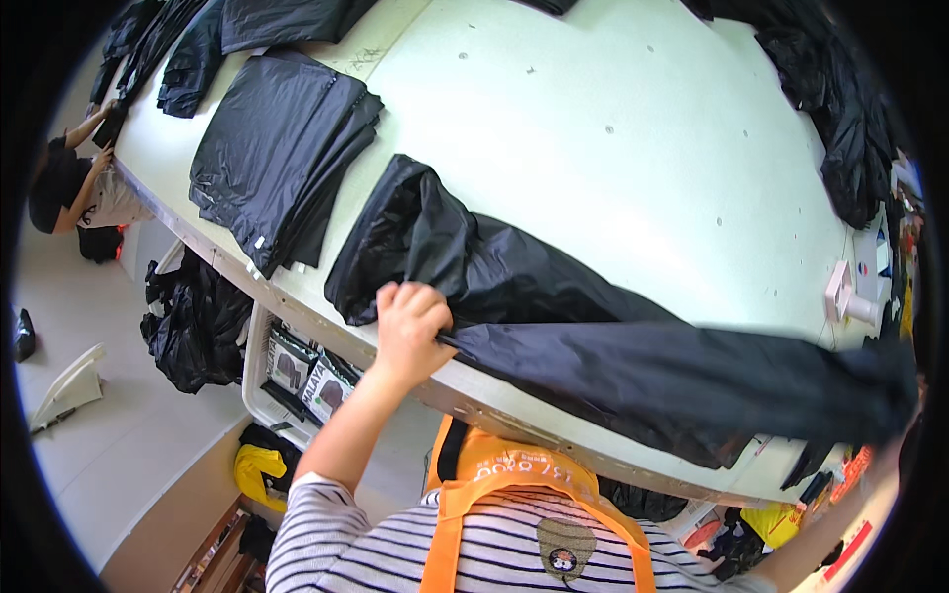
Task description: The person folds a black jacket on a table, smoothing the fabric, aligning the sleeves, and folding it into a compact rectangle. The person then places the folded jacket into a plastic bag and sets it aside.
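Observation:
Black trousers (563,272) of thin, slightly shiny fabric lie along the near edge of the white table, their wide end to the left. My left hand (410,321) is closed on the near edge of the fabric, beside that wide end. From there one trouser leg (643,371) stretches to the far right, raised off the table and blurred at its end. At that end is my right hand (895,450), smeared by motion and partly hidden by the fabric, so its fingers do not show. Left of the trousers sits a stack of folded black garments (282,148).
More black garments lie at the table's (613,128) far left and along its right side. A white plastic stand (850,298) is at the right. Below the left edge are a white basket (259,371) of packages and a black bundle (196,316). Another person (74,188) handles fabric far left.

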`<state>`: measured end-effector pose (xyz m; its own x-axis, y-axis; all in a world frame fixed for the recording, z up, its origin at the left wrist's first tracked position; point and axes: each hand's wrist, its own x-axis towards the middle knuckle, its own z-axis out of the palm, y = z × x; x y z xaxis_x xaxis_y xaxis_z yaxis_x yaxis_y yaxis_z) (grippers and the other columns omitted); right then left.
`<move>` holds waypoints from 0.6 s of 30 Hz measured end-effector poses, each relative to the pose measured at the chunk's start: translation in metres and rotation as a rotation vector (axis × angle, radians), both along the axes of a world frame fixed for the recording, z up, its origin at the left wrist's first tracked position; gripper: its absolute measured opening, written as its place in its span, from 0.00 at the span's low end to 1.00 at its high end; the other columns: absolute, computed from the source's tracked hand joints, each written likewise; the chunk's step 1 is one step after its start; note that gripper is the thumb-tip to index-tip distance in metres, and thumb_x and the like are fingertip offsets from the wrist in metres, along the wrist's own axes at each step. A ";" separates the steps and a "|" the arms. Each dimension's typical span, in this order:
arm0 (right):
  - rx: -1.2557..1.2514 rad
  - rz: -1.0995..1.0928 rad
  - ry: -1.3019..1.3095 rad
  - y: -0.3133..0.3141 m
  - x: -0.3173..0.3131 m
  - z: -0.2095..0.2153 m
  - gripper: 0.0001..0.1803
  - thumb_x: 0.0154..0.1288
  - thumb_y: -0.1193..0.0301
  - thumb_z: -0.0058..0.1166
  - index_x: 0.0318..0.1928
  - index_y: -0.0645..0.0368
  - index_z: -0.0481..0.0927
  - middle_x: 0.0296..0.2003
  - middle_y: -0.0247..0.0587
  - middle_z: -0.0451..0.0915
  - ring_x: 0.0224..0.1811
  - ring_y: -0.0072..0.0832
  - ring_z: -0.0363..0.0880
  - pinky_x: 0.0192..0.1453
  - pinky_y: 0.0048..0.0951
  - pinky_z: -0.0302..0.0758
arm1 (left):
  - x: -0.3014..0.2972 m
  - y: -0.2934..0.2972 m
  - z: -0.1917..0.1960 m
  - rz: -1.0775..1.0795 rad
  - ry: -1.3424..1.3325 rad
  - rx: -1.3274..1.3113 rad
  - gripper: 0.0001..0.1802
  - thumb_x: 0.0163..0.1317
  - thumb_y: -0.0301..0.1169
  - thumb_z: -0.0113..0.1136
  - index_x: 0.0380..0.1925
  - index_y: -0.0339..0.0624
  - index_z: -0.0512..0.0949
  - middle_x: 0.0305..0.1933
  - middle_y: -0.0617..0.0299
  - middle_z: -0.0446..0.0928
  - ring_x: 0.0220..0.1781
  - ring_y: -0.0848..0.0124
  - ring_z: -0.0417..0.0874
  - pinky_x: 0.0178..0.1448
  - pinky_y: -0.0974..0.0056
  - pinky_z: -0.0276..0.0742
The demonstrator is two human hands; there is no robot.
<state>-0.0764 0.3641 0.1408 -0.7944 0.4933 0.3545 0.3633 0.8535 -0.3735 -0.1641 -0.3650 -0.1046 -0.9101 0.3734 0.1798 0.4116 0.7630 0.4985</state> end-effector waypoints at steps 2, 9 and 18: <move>0.071 -0.206 -0.048 -0.019 0.102 0.047 0.24 0.74 0.63 0.35 0.59 0.69 0.70 0.54 0.49 0.75 0.58 0.35 0.73 0.64 0.32 0.66 | -0.018 -0.009 0.006 -0.134 0.163 0.166 0.15 0.29 0.33 0.68 0.17 0.47 0.70 0.36 0.65 0.76 0.44 0.63 0.76 0.53 0.56 0.61; 0.047 -0.746 -0.193 -0.105 0.377 0.066 0.23 0.74 0.61 0.38 0.57 0.68 0.72 0.52 0.46 0.75 0.56 0.33 0.72 0.63 0.31 0.66 | -0.105 0.002 0.010 -0.140 0.054 0.227 0.29 0.40 0.29 0.70 0.47 0.39 0.74 0.54 0.51 0.76 0.61 0.52 0.72 0.67 0.55 0.62; -0.159 -0.684 -0.344 -0.092 0.410 0.058 0.23 0.74 0.59 0.41 0.54 0.67 0.73 0.48 0.43 0.75 0.54 0.30 0.72 0.61 0.29 0.66 | -0.142 -0.064 -0.053 0.003 -0.229 0.195 0.15 0.47 0.14 0.50 0.37 0.34 0.73 0.38 0.55 0.75 0.48 0.64 0.76 0.63 0.63 0.66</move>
<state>0.3338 0.2720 0.1986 -0.3478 0.9372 0.0276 0.9070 0.3438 -0.2433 -0.3060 -0.4289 -0.1579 -0.9362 0.3493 0.0382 0.2696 0.6445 0.7154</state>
